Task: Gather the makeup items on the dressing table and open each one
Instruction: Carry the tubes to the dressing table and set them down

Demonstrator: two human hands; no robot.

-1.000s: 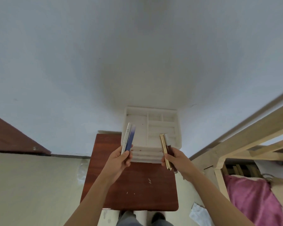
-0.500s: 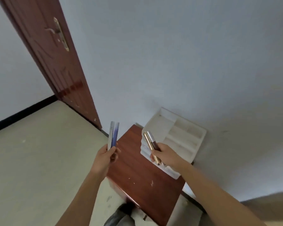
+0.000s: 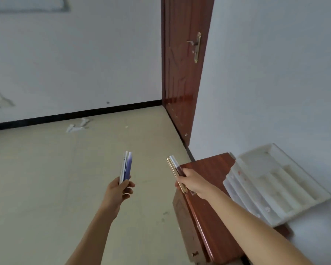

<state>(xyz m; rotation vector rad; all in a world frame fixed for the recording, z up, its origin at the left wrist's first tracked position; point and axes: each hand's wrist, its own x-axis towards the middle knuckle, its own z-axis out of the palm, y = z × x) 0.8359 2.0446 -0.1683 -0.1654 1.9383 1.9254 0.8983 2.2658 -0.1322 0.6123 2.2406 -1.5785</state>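
Observation:
My left hand (image 3: 119,191) grips two slim makeup tubes (image 3: 126,166), one white and one blue-violet, pointing up over the bare floor. My right hand (image 3: 193,181) grips two more makeup sticks (image 3: 174,165), one gold and one silver-topped with a dark body, held at the left edge of the small red-brown table (image 3: 210,169). A white compartmented organizer tray (image 3: 271,184) lies tilted on the table against the wall, to the right of my right arm. All the items look capped.
A red-brown door (image 3: 182,73) with a brass handle stands shut at the corner ahead. Beige floor (image 3: 46,178) stretches to the left, with white paper scraps (image 3: 76,126) near the black skirting. White walls close in behind and to the right.
The view has swung left, away from the table toward the door and floor. Both hands keep the same items and have moved left with the turn, off the tray.

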